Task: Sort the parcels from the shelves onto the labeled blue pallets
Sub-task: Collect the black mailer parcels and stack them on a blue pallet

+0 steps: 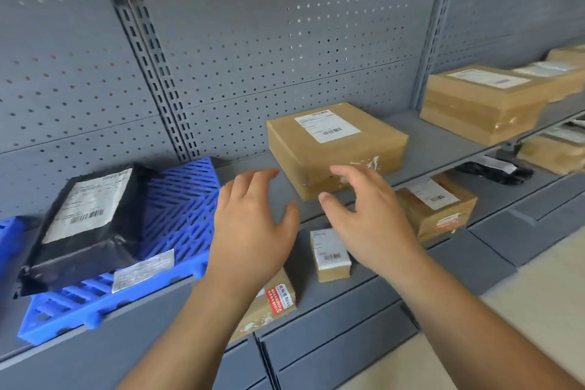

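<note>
Both our hands are spread wide, nothing in either grip: left hand [253, 225] and right hand [370, 218] hover just in front of the cardboard box [335, 149], not touching it. The box sits at the front edge of the upper shelf [443, 142], label up. It looks stiff and taped, probably light enough, so we'd take it by its two side faces, palms flat; the tape could be slick. To the left, a black mailer bag [85, 225] lies on the blue pallet [180, 206].
</note>
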`<state>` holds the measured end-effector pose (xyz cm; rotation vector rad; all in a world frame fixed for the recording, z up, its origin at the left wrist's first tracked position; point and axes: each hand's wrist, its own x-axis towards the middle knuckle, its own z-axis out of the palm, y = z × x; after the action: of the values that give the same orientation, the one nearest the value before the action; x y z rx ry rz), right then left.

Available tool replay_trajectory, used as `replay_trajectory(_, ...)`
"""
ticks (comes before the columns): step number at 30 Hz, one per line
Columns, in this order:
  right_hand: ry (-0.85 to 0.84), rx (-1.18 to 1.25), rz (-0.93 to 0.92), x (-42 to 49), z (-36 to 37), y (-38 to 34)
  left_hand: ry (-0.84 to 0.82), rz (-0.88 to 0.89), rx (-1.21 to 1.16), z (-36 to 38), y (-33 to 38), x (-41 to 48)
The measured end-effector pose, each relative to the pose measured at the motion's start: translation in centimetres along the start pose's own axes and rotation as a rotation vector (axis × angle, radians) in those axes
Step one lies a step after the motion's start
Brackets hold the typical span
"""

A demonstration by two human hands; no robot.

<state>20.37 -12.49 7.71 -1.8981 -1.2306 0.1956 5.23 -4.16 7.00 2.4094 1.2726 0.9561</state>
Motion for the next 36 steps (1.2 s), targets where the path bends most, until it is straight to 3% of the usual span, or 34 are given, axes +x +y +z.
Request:
replay_trajectory(17,0.279,-0.316,0.367,-6.3,-21.8,20.6,-0.368,0.377,-0.133,19.3,25.2,-1.1)
replay_trajectory(25,0.339,-0.402,0.608,-6.9,-27.0,28.6,-0.496,0.574,-0.143,28.8,33.0,0.4)
replay_trajectory(36,0.332,-0.599,0.85,0.4,-32.8,39.4,-0.675,0.756,-0.167,42.1,42.8,7.8)
